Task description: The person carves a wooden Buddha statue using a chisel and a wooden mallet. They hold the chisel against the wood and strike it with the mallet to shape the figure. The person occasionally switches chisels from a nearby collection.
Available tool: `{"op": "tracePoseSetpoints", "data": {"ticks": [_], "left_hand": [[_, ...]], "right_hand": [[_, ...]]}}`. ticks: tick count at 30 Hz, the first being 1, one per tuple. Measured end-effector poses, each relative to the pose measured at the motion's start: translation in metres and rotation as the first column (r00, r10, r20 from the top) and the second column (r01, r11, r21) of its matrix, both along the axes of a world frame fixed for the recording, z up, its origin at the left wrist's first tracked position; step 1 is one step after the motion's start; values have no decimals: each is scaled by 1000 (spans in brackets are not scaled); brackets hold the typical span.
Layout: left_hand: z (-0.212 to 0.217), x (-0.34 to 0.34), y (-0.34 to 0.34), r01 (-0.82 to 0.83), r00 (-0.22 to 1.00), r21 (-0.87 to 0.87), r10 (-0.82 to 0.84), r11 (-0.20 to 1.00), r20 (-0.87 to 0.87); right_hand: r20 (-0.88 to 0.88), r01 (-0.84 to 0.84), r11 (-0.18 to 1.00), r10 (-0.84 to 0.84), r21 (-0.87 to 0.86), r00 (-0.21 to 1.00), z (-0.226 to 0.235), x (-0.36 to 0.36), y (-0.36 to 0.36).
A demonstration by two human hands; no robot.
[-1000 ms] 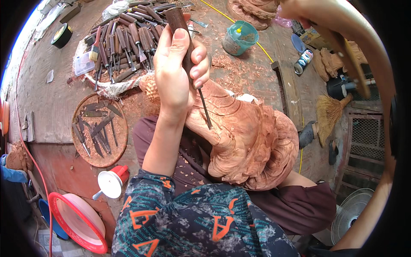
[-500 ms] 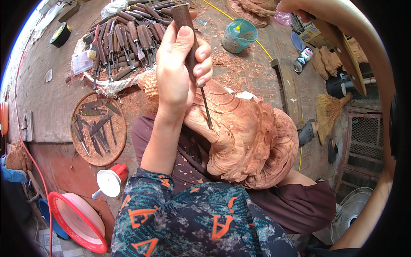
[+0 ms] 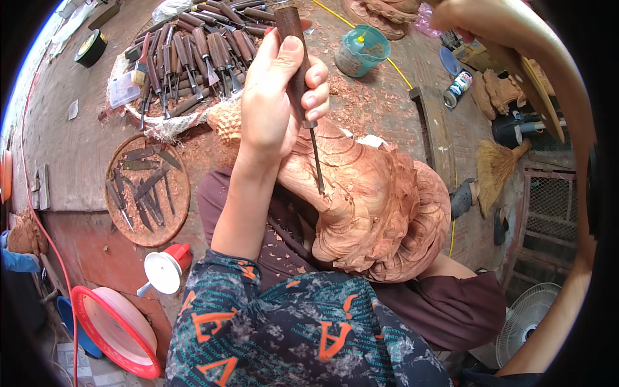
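My left hand is wrapped round the dark wooden handle of a carving chisel, held upright. Its thin steel shank slants down, and the tip touches the reddish-brown wood carving. That carving, full of folds and curved grooves, rests across my lap. Raised at the upper right, my right hand is closed round a flat wooden mallet shaped like a paddle, well apart from the chisel. Part of its grip is hidden by the fingers and picture edge. Small wood chips lie near the chisel tip.
Many chisels are heaped at the upper left. Below them, a round tray holds loose blades. A teal bucket, spray can, straw broom, fan and red-rimmed basin stand around.
My left hand and the chisel have shifted slightly to the right, the tip still on the carving. My right hand and the mallet have also moved a little to the right.
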State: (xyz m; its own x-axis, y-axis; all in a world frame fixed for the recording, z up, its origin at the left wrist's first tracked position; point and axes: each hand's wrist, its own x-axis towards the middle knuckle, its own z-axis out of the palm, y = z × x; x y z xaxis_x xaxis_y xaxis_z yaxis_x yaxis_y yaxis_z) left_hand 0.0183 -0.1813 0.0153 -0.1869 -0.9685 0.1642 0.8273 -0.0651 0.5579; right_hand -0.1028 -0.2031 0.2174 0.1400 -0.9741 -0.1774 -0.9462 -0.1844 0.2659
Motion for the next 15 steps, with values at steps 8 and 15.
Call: {"op": "tracePoseSetpoints", "data": {"ticks": [8, 15], "left_hand": [[0, 25, -2, -74, 987, -12, 71, 997, -146], [17, 23, 12, -382, 924, -80, 380, 921, -36]], "right_hand": [[-25, -193, 974, 197, 116, 980, 5, -4, 7], [315, -43, 962, -45, 269, 948, 37, 10, 6]]}}
